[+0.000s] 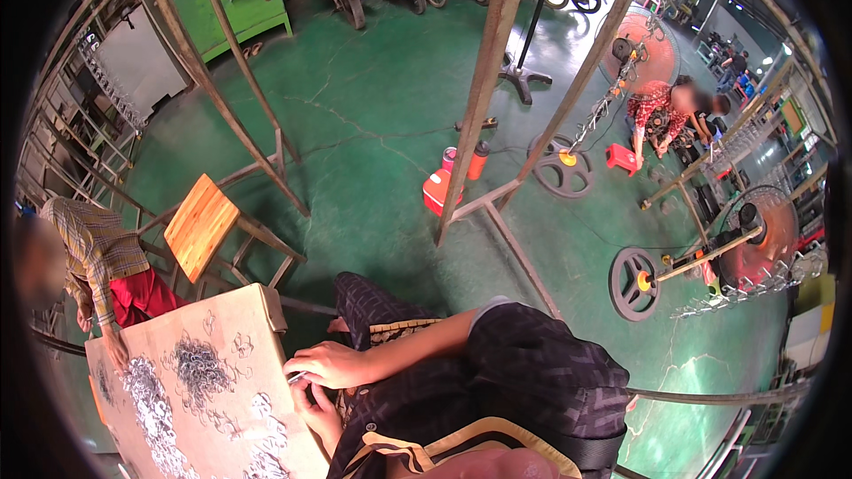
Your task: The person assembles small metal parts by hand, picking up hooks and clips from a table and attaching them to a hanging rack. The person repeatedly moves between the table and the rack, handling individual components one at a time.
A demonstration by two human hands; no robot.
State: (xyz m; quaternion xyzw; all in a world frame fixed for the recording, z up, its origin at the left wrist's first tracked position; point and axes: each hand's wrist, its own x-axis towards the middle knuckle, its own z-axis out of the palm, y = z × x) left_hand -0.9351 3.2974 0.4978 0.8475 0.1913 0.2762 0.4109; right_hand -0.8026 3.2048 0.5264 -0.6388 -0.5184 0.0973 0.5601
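From the head view, the right hand (333,364) and the left hand (312,408) pinch together on a small silvery metal piece (295,378) at the edge of the brown board table (235,319), just beside heaps of small grey wire rings (200,368).

Floor (382,124): green, glossy, cracked. Stool (201,223): bare wooden seat on a metal frame. Table (226,319): matt brown board bearing shiny metal rings (200,372).
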